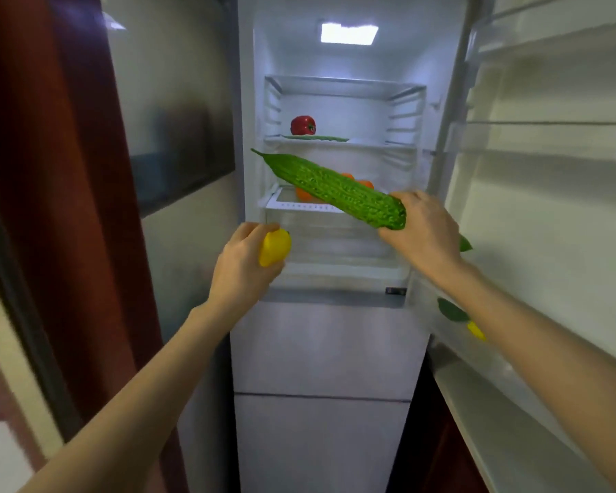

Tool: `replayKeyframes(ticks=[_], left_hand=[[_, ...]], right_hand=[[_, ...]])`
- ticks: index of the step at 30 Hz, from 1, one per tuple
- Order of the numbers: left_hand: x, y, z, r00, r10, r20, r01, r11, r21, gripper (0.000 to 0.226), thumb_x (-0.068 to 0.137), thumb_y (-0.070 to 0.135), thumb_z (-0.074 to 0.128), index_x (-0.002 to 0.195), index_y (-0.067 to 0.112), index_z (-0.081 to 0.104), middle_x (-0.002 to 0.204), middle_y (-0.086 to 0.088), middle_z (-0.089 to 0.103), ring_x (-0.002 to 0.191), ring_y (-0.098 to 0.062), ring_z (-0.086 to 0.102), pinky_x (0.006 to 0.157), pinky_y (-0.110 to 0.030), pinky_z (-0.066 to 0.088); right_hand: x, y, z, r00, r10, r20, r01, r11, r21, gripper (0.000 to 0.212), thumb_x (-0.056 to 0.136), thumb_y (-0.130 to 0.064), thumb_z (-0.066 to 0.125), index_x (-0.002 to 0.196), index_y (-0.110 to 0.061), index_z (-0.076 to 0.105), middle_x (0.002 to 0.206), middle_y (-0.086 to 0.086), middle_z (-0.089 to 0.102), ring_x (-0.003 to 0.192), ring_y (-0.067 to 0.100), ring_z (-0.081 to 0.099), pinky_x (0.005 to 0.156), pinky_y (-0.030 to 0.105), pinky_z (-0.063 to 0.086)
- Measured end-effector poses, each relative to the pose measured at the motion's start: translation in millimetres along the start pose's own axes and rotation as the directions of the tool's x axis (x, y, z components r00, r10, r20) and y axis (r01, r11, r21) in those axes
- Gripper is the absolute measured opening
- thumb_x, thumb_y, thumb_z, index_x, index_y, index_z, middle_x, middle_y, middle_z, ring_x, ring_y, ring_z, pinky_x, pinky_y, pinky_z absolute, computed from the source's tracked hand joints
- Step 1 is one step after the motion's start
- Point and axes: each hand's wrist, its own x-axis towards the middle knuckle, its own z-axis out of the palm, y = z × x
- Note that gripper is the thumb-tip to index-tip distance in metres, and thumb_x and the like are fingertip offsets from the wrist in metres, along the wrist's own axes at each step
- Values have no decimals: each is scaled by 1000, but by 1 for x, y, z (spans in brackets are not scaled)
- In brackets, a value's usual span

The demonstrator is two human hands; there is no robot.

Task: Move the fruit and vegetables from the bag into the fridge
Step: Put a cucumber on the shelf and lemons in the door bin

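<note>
The fridge (335, 343) stands open in front of me. My right hand (422, 231) grips one end of a long bumpy green bitter gourd (329, 188), which slants up and left in front of the lower shelf. My left hand (244, 265) holds a yellow lemon (275, 247) just outside the fridge's left edge. Inside, a red bell pepper (302, 125) sits on the middle shelf beside a flat green vegetable (317, 138). Orange fruits (304, 194) lie on the lower shelf, partly hidden by the gourd. The bag is out of view.
The open fridge door (548, 215) fills the right side, with a green item (452, 310) and a yellow item (476, 330) in its lower rack. A dark red curtain (61, 208) and a wall stand to the left. Closed drawers (320, 439) sit below.
</note>
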Motion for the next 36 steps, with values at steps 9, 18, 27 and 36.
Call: replayKeyframes(ticks=[9,18,27,36], left_hand=[[142,-10,73,998,23,-56,-23,1000,1,50,75,15,71,122,23,56,116,-4,53,100,-21,55,75,-24,36],[232,-34,118,992,88,-91,-84,996,40,57,71,17,75,124,21,54,117,-8,54,100,-25,55,74,-30,42],[293,-88,136,985,139,-104,-139,990,4,59,72,21,77,125,21,52,118,-5,54,99,-21,54,75,-26,39],[324,-103,152,973,171,-156,-180,983,-47,60,69,20,80,123,21,55,118,-3,56,102,-18,54,80,-24,39]], right_hand=[[184,18,58,996,-82,-44,70,972,-223,41,77,-28,67,112,-8,55,112,14,56,106,33,49,80,39,40],[303,38,119,990,-142,-14,129,933,-335,30,82,-15,60,110,-8,55,107,13,56,103,31,50,88,40,38],[385,76,176,983,-105,151,134,970,-201,54,78,-27,72,128,-22,51,121,6,58,112,27,51,92,38,36],[433,111,214,934,-68,352,73,997,-2,63,75,-26,76,132,-16,51,128,10,56,113,25,51,89,30,40]])
